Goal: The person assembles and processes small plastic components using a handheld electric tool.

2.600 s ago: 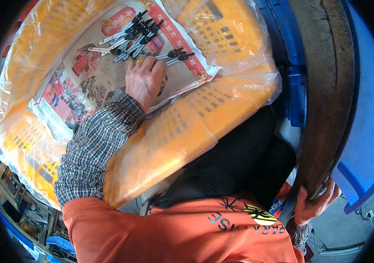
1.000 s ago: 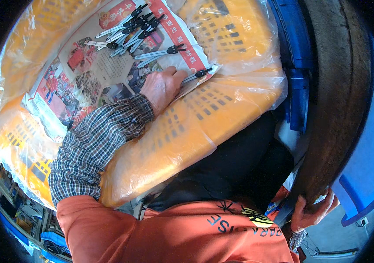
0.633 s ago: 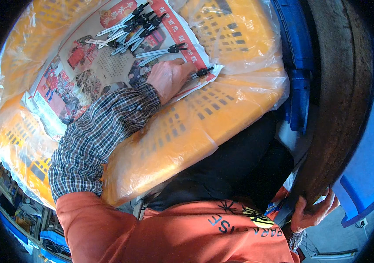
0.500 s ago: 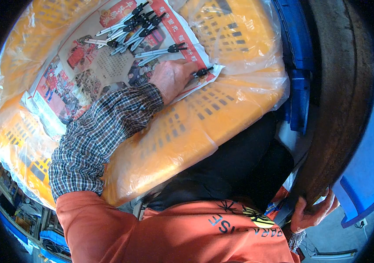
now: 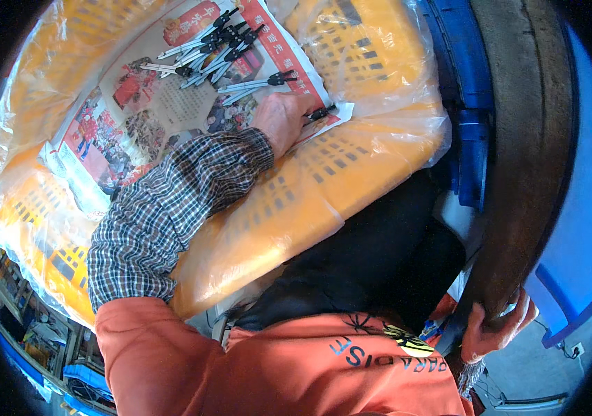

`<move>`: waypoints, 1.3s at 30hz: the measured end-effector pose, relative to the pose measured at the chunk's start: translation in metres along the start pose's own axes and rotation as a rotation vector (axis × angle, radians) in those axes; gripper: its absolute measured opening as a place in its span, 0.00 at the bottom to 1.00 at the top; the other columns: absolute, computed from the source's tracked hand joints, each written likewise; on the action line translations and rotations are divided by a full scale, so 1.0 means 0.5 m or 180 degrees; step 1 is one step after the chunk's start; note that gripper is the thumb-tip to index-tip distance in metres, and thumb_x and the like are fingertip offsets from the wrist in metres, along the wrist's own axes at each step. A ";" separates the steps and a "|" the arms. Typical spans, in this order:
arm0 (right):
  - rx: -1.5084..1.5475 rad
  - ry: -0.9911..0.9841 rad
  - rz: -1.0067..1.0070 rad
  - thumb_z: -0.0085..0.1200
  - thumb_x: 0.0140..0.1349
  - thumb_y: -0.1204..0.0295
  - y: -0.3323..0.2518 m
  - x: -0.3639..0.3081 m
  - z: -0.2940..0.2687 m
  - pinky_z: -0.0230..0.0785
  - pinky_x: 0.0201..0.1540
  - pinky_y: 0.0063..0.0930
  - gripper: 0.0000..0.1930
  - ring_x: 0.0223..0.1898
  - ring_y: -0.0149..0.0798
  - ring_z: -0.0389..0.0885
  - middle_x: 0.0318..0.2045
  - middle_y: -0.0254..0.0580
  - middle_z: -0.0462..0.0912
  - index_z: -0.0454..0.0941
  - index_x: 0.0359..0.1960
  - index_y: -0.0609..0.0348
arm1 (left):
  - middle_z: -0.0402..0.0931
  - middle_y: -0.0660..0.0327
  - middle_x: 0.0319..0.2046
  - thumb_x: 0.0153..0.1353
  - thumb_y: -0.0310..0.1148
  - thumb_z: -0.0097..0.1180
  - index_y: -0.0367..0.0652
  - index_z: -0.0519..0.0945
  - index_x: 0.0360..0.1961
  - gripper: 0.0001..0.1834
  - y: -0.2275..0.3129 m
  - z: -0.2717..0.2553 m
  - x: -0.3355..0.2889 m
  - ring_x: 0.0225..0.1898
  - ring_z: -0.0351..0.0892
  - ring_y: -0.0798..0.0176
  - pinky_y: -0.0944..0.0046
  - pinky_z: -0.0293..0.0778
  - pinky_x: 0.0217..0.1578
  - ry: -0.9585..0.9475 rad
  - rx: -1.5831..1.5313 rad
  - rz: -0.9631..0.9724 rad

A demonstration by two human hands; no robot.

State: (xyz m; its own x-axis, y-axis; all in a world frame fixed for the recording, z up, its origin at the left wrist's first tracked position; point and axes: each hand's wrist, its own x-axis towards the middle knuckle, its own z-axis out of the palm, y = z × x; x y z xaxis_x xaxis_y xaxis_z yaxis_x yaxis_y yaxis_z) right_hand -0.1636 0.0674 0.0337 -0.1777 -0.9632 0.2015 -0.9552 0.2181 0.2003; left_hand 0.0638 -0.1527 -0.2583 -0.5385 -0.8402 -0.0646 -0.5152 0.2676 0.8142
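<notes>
My left hand (image 5: 282, 120) is closed at the right edge of a printed paper sheet (image 5: 95, 166). Its curled fingers are on a drawing compass (image 5: 320, 113), whose black head sticks out past them; the compass legs are hidden under the hand. Beyond my knuckles lies another silver compass with a black head (image 5: 258, 84). A heap of several more compasses (image 5: 216, 48) covers the top of the sheet. Far off at the lower right, my right hand (image 5: 491, 338) rests at the end of a brown, worn, curved surface (image 5: 525, 173). Its thumb and fingers are apart, with nothing visible held.
Yellow slotted plastic baskets or trays (image 5: 268, 229), wrapped in clear film, lie under and around the sheet. A blue plastic part (image 5: 474, 152) stands between them and the brown surface. Shelving (image 5: 25, 305) shows at the lower left, and a cable (image 5: 573, 351) at the lower right.
My left hand and sleeve have shifted slightly right in the picture, staying at the same compass. The view has moved a little. The right hand stays at the brown surface.
</notes>
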 end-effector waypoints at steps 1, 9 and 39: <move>0.0015 -0.0051 0.0027 0.59 0.44 0.62 -0.001 0.001 0.000 0.56 0.52 0.41 0.34 0.49 0.50 0.63 0.46 0.52 0.64 0.64 0.52 0.67 | 0.75 0.48 0.25 0.47 0.26 0.50 0.41 0.78 0.29 0.07 -0.002 0.002 0.001 0.31 0.76 0.46 0.54 0.72 0.32 0.0012 0.0005 0.0015; 0.0024 -0.0015 -0.0052 0.59 0.44 0.64 -0.011 0.012 -0.001 0.60 0.49 0.41 0.32 0.50 0.51 0.63 0.47 0.54 0.64 0.65 0.52 0.67 | 0.74 0.52 0.24 0.46 0.25 0.56 0.37 0.75 0.26 0.05 -0.019 -0.016 -0.013 0.28 0.76 0.51 0.59 0.72 0.30 0.0384 -0.0312 0.0580; 0.0033 -0.0008 -0.0095 0.59 0.42 0.65 -0.004 0.006 0.001 0.58 0.49 0.41 0.32 0.47 0.51 0.64 0.44 0.54 0.66 0.65 0.50 0.70 | 0.71 0.57 0.27 0.49 0.30 0.53 0.42 0.73 0.30 0.06 -0.038 -0.079 -0.074 0.25 0.75 0.53 0.57 0.73 0.25 0.0503 0.1397 0.0296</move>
State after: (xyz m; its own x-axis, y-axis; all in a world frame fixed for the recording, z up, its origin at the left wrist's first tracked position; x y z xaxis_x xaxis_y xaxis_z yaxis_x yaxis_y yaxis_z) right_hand -0.1622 0.0639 0.0336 -0.1497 -0.9697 0.1933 -0.9624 0.1877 0.1963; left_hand 0.1198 -0.1455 -0.2486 -0.5052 -0.8555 0.1133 -0.7210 0.4905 0.4895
